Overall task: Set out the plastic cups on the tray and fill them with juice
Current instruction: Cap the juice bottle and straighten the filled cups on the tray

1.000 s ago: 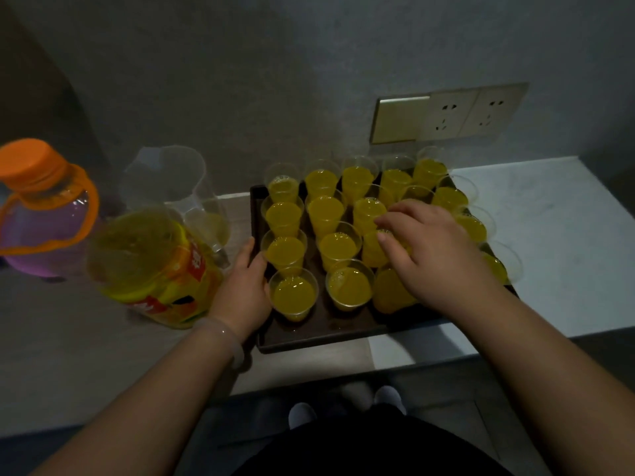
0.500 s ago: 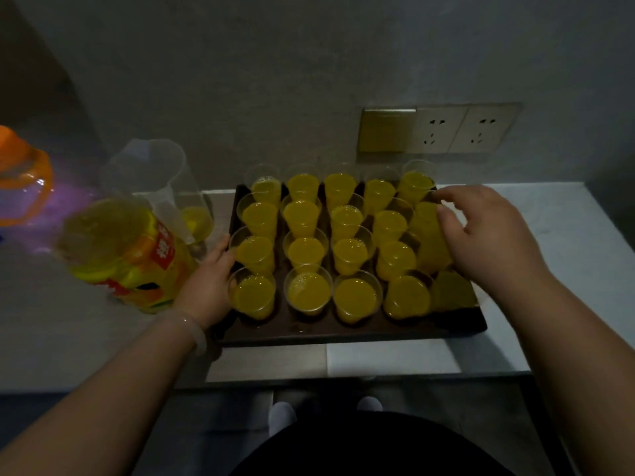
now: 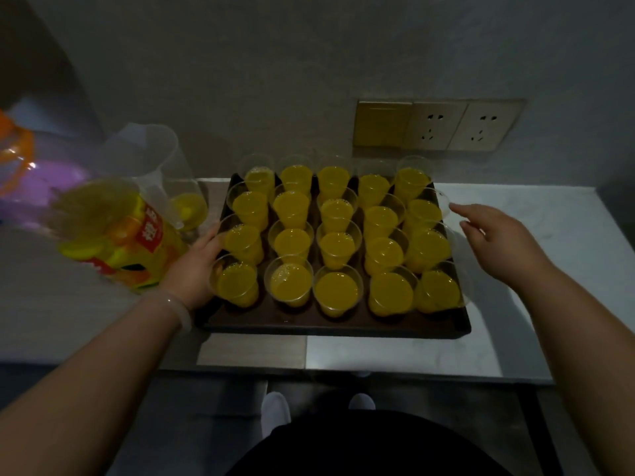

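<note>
Right hand (image 3: 498, 242) pulls off cups (image 3: 336, 290) to frame right, fingers wide, empty; left hand (image 3: 196, 269) flat on tray (image 3: 330, 326) edge. Filling looks done.

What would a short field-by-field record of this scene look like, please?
tray: dark, on the counter
plastic cups: four rows of five on the tray, all holding yellow juice
left hand: open, at the tray's left edge beside the front-left cups
right hand: open, holding nothing, just off the tray's right side
juice bottle: large, left of the tray
sockets: on the wall behind the tray
</note>
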`<state>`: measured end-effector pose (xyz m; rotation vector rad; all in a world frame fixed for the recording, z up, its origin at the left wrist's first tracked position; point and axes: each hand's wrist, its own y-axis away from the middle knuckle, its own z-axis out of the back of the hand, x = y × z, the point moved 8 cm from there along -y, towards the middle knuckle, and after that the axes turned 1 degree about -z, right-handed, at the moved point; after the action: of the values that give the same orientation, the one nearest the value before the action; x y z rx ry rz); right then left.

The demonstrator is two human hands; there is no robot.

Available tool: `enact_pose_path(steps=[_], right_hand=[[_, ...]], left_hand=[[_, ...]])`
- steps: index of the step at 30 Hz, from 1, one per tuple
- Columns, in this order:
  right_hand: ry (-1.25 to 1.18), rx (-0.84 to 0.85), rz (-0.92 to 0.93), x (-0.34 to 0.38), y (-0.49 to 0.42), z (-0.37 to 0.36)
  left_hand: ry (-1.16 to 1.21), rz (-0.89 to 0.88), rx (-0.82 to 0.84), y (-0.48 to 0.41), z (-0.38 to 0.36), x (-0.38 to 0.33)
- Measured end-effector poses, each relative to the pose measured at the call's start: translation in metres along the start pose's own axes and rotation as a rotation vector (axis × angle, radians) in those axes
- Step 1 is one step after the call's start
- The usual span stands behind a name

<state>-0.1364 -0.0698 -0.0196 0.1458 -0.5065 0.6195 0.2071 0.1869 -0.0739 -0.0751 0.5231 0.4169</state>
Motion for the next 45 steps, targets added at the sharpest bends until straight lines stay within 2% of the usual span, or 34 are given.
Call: enact_pose_path(steps=[8, 15, 19, 26, 36, 45], right_hand=[[-0.103, -0.098, -0.093, -0.014, 0.003, -0.002], [-0.11, 0.052, -0.154, -0.02, -0.004, -0.031], [-0.157, 0.093, -0.102, -0.01, -0.007, -0.04], [-0.172, 0.116, -0.122, -0.009, -0.012, -0.051], [0.039, 0.206, -0.122, -0.016, -0.018, -0.06], [0.092, 0.21, -0.075, -0.014, -0.021, -0.063]], left_hand=[[-0.012, 0.062, -0.022, -0.001, -0.002, 0.003], [0.024, 0.034, -0.021, -0.003, -0.003, 0.01], [0.005, 0.034, 0.001, -0.005, -0.007, 0.017], [0.004, 0.006, 0.034, -0.008, -0.01, 0.017], [0.01, 0.021, 0.056, -0.007, -0.008, 0.012], [0.033, -0.021, 0.015, -0.005, -0.002, 0.0]])
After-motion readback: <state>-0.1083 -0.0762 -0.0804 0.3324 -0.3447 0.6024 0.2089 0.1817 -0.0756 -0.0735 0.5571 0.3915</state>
